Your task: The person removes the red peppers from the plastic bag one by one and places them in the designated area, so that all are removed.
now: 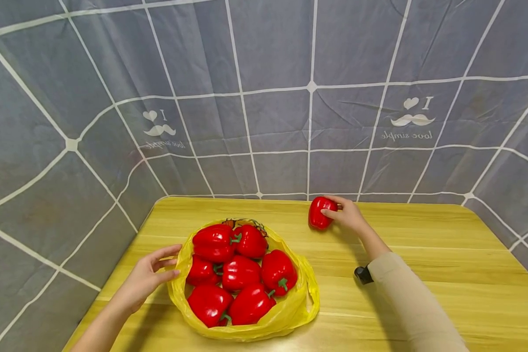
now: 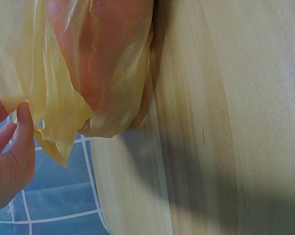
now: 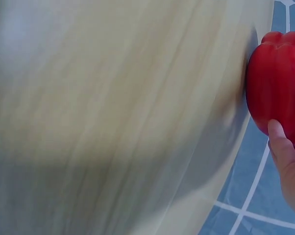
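A red bell pepper [image 1: 319, 213] is at the far side of the table, gripped by my right hand [image 1: 346, 214] between thumb and fingers. In the right wrist view the thumb lies along the side of the pepper [image 3: 277, 88]. My left hand [image 1: 146, 276] pinches the left rim of a yellow plastic bag [image 1: 305, 303]. The left wrist view shows the fingertips at a gathered fold of the bag [image 2: 59, 98]. Inside the wide-mouthed bag lie several red bell peppers [image 1: 241, 273] with green stems, at various angles.
A wood-grain table [image 1: 422, 244] carries the bag left of centre. Behind it and at both sides hangs a grey cloth [image 1: 277, 122] with white grid lines. A small black object [image 1: 363, 275] is at the right sleeve's cuff [image 1: 385, 268].
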{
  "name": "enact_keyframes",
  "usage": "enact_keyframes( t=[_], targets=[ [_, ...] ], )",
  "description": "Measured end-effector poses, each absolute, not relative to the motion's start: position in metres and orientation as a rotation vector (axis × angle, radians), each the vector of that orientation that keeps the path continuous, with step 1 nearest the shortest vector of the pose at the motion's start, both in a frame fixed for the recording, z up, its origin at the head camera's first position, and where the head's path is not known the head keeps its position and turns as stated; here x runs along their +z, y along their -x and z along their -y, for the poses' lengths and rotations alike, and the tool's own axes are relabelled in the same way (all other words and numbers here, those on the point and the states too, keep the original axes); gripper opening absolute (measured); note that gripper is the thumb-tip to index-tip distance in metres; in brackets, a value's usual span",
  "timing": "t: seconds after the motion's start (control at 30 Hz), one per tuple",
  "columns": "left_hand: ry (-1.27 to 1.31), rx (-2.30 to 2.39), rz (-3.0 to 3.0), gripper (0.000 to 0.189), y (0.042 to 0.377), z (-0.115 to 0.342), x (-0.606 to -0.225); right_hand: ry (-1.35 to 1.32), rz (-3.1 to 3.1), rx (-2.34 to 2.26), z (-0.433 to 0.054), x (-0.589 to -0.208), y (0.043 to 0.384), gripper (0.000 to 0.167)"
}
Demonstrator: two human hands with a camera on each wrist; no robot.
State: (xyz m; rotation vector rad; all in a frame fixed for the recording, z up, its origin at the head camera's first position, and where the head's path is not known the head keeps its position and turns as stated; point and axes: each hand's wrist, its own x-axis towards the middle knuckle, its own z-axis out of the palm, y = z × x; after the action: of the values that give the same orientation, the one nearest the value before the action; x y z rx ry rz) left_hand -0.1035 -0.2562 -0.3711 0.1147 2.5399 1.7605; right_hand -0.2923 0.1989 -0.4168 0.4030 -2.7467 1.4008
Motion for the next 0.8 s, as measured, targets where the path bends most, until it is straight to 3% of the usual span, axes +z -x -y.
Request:
enact_keyframes(
  t=[0.8],
  targets=[
    [-0.100,1.742,-2.538,0.055,0.103,0.256,-0.372,-0.362,2.684,1.192,-0.182,-0.416,0.310,0.040]
  ],
)
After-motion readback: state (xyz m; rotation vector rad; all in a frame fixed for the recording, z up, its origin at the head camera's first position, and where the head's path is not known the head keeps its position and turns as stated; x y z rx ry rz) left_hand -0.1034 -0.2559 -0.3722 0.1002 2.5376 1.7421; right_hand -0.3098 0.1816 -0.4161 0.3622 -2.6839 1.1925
